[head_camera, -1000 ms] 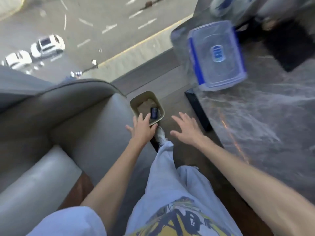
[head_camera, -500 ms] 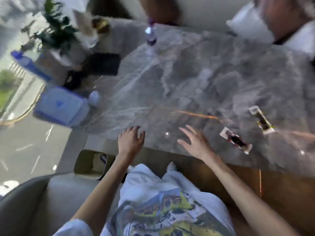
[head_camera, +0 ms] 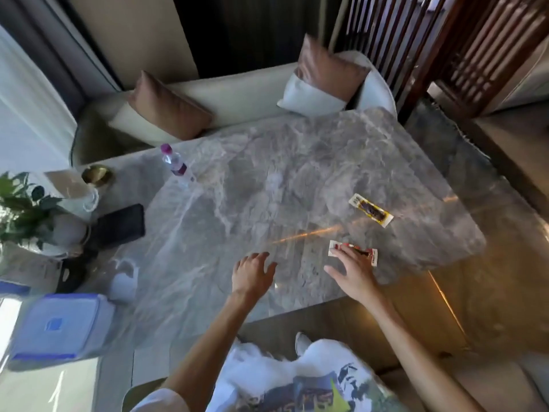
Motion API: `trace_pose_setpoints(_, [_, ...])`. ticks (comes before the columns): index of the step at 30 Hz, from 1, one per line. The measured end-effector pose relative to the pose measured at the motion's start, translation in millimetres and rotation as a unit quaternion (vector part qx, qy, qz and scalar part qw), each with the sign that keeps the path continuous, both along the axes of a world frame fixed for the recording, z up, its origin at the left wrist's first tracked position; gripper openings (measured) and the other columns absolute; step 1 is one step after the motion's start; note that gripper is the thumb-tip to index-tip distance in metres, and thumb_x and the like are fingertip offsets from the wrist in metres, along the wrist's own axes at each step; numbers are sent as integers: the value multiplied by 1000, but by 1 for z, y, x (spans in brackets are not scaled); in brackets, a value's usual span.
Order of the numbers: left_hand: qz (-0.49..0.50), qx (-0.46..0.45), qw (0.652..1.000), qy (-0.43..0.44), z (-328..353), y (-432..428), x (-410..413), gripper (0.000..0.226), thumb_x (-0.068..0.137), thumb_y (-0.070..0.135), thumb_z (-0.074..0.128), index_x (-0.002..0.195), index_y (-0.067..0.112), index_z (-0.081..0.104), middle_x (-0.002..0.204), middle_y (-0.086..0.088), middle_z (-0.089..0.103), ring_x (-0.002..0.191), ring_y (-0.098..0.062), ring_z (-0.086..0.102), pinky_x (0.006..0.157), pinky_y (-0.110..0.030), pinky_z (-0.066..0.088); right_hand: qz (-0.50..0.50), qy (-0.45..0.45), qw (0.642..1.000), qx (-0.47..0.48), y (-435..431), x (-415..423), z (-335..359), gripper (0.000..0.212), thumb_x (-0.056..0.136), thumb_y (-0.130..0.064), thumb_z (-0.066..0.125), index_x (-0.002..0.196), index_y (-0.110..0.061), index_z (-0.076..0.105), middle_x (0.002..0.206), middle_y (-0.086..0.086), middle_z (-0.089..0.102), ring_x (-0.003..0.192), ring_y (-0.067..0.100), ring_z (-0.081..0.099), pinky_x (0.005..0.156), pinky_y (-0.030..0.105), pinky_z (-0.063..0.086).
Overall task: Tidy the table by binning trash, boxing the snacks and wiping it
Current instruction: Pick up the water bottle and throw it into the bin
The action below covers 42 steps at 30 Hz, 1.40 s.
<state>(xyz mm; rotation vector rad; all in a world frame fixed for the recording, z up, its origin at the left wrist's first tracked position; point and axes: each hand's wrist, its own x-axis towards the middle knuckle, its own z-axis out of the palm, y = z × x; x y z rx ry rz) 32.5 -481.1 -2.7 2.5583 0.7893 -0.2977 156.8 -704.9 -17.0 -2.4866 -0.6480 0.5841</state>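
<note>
Fingers (head_camera: pixel 346 255) of my right hand (head_camera: pixel 353 273) are spread and reach onto the near snack packet (head_camera: pixel 370 254), the tips lying on its left end; whether they have a grip on it I cannot tell. Fingers of my left hand (head_camera: pixel 251 273) are spread too, loosely curled, holding nothing, above the grey marble surface (head_camera: pixel 267 188) just left of the right hand. That near snack packet is white with red print and lies flat close to the near edge of the surface. A second snack packet (head_camera: pixel 370 210), white and yellow with a dark strip inside, lies flat farther from me than the first, apart from it and toward the right edge of the surface. Well to the left of my left hand, at the left corner of the surface, sits a clear storage box with a blue-rimmed lid (head_camera: pixel 58 328), blurred. Beyond the box are a white crumpled thing (head_camera: pixel 123 282), a black flat thing (head_camera: pixel 120 226) and a potted plant (head_camera: pixel 20 209). Toward the far left of the surface a water bottle with a purple cap (head_camera: pixel 175 163) stands upright. Behind the far edge is a cream sofa (head_camera: pixel 231 90) with brown cushions (head_camera: pixel 169 107).
</note>
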Motion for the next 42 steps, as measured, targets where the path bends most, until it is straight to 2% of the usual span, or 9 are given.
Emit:
trace_pose_setpoints(4, [10, 2, 1000, -3, 6, 37, -10, 48, 95, 48, 43, 136, 26, 50, 136, -2, 58, 121, -25, 57, 106, -39, 39, 22, -5, 1000, -10, 41, -7, 17, 53, 87, -44, 61, 132, -16, 56, 140, 9, 51, 134, 26, 42, 113, 39, 28])
trace_pose_setpoints(10, [90, 14, 996, -12, 17, 143, -64, 47, 95, 46, 43, 135, 24, 50, 131, -5, 61, 117, -28, 59, 101, -38, 42, 73, -3, 997, -1, 156, -33, 19, 67, 81, -61, 49, 128, -14, 59, 133, 8, 57, 127, 26, 50, 110, 40, 35])
trace_pose_setpoints(13, [146, 26, 989, -10, 21, 189, -100, 45, 96, 45, 42, 134, 25, 51, 130, -6, 61, 117, -29, 59, 99, -38, 43, 126, 9, 992, -6, 215, -56, 22, 53, 88, -44, 60, 131, -13, 56, 134, 8, 57, 127, 26, 50, 110, 37, 35])
trace_pose_setpoints(15, [198, 31, 980, -6, 20, 221, -135, 42, 95, 45, 42, 130, 25, 54, 126, -7, 63, 115, -31, 59, 96, -38, 44, 176, 23, 984, -8, 260, -77, 19, 52, 91, -41, 58, 135, -15, 53, 139, 7, 53, 130, 23, 47, 110, 35, 33])
trace_pose_setpoints(20, [367, 24, 930, -12, 10, 288, -229, 40, 93, 46, 34, 98, 17, 61, 110, -13, 68, 106, -36, 61, 86, -42, 49, 285, 57, 957, -24, 361, -133, 11, 52, 93, -40, 55, 139, -16, 49, 144, 6, 48, 134, 22, 42, 111, 30, 29])
trace_pose_setpoints(28, [603, -8, 798, -13, -15, 339, -351, 44, 93, 41, 34, 110, 11, 60, 115, -17, 65, 107, -39, 61, 89, -44, 50, 429, 69, 898, -73, 485, -232, 10, 57, 95, -42, 49, 146, -17, 37, 151, 5, 40, 138, 21, 38, 112, 31, 29])
trace_pose_setpoints(35, [640, -60, 766, -11, -34, 340, -385, 55, 91, 58, 27, 124, 17, 43, 117, -14, 64, 105, -38, 62, 87, -46, 50, 492, 84, 858, -121, 542, -277, 1, 59, 96, -43, 45, 148, -20, 31, 153, 3, 36, 139, 20, 35, 112, 34, 31])
trace_pose_setpoints(39, [658, -85, 747, -27, -39, 343, -384, 59, 85, 66, 25, 113, 20, 50, 113, -8, 65, 102, -34, 63, 83, -45, 47, 502, 74, 850, -140, 558, -281, -5, 58, 97, -41, 44, 149, -18, 29, 154, 5, 34, 141, 22, 33, 112, 34, 29])
trace_pose_setpoints(42, [664, -102, 740, -29, -54, 347, -384, 55, 84, 61, 24, 110, 21, 51, 110, -9, 66, 97, -34, 64, 83, -45, 51, 502, 72, 848, -152, 564, -279, -9, 58, 98, -41, 44, 149, -20, 29, 154, 3, 33, 141, 21, 32, 112, 35, 29])
